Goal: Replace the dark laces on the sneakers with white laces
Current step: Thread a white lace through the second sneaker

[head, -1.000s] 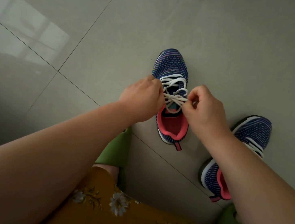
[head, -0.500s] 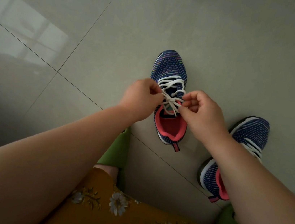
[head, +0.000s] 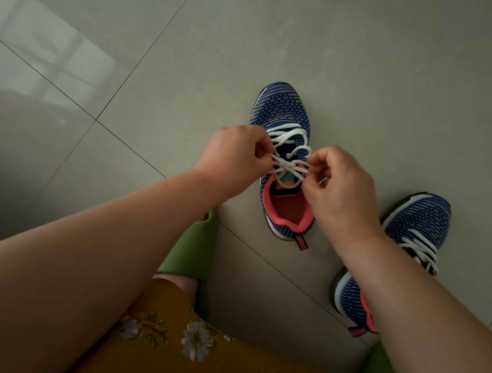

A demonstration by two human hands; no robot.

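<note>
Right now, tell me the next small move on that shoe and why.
Probably draw both hands apart to snug the knot: the left hand and right hand each pinch the white lace, which crosses loosely above the shoe opening.

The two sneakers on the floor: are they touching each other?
Apart. The head view shows bare floor tile between the sneaker being laced and the other sneaker, though the right forearm hides part of the other sneaker.
</note>
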